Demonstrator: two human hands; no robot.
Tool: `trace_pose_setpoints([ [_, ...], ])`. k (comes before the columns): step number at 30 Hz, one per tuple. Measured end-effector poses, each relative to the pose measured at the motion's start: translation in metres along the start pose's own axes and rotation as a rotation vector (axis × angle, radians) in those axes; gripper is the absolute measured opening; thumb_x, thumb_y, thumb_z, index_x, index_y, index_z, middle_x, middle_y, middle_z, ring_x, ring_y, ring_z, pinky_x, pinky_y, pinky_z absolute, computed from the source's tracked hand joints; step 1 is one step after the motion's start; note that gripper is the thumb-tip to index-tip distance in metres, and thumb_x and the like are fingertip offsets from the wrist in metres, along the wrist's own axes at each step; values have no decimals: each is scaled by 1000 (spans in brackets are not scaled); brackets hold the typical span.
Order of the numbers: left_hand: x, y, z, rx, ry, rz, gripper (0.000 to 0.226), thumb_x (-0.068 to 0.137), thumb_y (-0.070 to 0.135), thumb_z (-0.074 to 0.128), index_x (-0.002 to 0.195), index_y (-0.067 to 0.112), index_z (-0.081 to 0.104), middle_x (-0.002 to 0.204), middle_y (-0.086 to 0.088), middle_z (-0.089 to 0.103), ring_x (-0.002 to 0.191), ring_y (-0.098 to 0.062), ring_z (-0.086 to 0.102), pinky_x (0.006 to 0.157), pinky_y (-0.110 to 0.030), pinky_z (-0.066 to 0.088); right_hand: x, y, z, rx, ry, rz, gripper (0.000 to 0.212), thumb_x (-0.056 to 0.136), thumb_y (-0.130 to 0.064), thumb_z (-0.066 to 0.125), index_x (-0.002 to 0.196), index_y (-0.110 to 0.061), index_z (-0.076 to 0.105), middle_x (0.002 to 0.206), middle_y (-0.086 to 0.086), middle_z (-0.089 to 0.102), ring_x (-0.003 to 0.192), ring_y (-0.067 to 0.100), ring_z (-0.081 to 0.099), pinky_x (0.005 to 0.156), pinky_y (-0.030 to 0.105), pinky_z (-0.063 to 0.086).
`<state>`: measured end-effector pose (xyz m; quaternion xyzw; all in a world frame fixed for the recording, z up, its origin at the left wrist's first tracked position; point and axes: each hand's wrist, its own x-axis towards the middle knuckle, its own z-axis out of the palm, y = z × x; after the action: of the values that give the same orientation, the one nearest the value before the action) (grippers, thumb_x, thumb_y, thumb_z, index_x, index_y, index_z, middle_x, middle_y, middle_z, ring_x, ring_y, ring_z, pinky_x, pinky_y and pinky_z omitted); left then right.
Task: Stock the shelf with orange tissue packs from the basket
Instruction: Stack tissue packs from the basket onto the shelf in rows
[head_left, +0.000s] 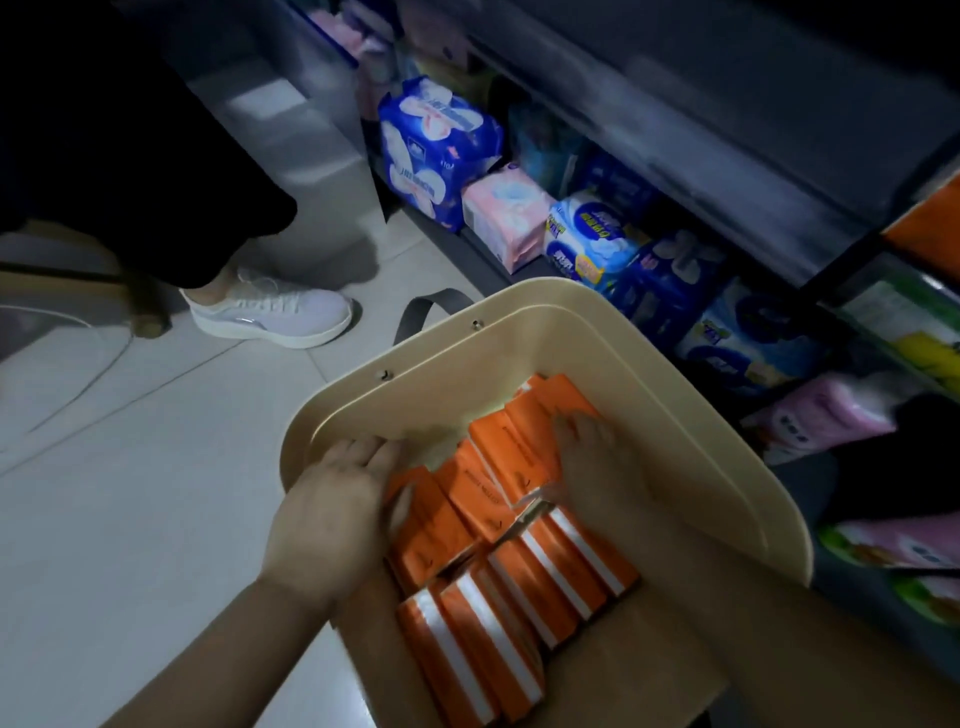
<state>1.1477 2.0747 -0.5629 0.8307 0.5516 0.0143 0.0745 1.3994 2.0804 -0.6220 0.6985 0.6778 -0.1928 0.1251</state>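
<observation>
A beige basket (675, 395) stands on the floor and holds several orange tissue packs (498, 613) with white stripes. My left hand (332, 514) reaches into the basket's left side, fingers spread, its thumb against an orange pack (431, 535). My right hand (597, 467) lies over a stack of orange packs (514, 462) near the middle, fingers curled over the stack's far edge and thumb under its near end. More orange packs (930, 223) sit on the shelf at the far right.
The low shelf (649, 130) along the right holds blue, pink and white hygiene packages (436, 150). Another person's leg and white sneaker (270, 312) stand on the tiled floor to the left of the basket. A grey basket handle (421, 312) hangs behind the rim.
</observation>
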Motion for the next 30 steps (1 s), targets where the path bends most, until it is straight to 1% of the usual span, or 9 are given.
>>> trace_pose_setpoints([
  [3,0,1,0,6,7,-8,47,82,46,39,110,18,64,93,-1,65,83,-25,62,60,-33,53,5,-1,9,-57,-10,1,100,75,-62,58,148,-16,7,151,11,18,137,27,22,109,41,28],
  [8,-2,1,1,1,-1,-24,46,82,51,40,108,22,64,94,3,65,86,-21,62,61,-31,53,8,3,14,-106,97,-42,73,91,-32,52,148,-16,9,145,10,27,130,26,32,100,37,40],
  [10,-2,1,-1,-11,-8,-24,46,83,52,40,109,23,64,94,4,65,86,-20,62,60,-30,54,8,1,11,-19,96,-27,60,92,-26,51,144,-14,22,141,9,33,127,24,36,98,35,41],
  [14,-1,2,-4,-73,-3,-44,52,82,60,36,111,27,64,96,6,67,88,-18,65,63,-27,52,4,-3,-4,340,192,78,37,80,-26,64,113,-13,56,117,7,54,107,25,55,89,35,44],
  [16,-1,4,-8,-163,-37,-127,63,80,70,28,120,33,58,106,7,66,98,-16,63,74,-28,51,-3,-10,-16,608,242,109,37,74,-23,71,108,-12,61,109,8,59,99,24,60,86,36,48],
  [19,1,6,-12,-383,-72,-220,74,77,82,29,131,35,49,113,14,65,106,-10,60,83,-28,49,-25,-33,-36,687,365,-89,41,68,-21,74,107,-12,65,105,7,60,94,21,60,84,35,49],
  [23,9,15,-18,-965,23,-372,70,63,79,50,108,25,60,91,18,68,86,9,61,74,-11,44,-58,-70,-39,679,385,-400,42,70,-31,70,110,-21,61,105,-2,57,91,11,57,78,26,50],
  [26,10,17,-17,-909,126,-429,47,70,55,70,100,21,57,83,12,66,75,7,62,66,-15,45,-60,-76,-30,682,324,-462,49,74,-33,70,119,-24,53,116,-3,53,105,11,54,89,25,46],
  [30,5,6,-26,-723,202,-310,46,70,49,57,110,26,50,88,13,62,76,-3,60,64,-22,46,-37,-51,-18,569,184,-426,59,73,-25,75,128,-19,54,128,1,51,119,14,48,99,17,32],
])
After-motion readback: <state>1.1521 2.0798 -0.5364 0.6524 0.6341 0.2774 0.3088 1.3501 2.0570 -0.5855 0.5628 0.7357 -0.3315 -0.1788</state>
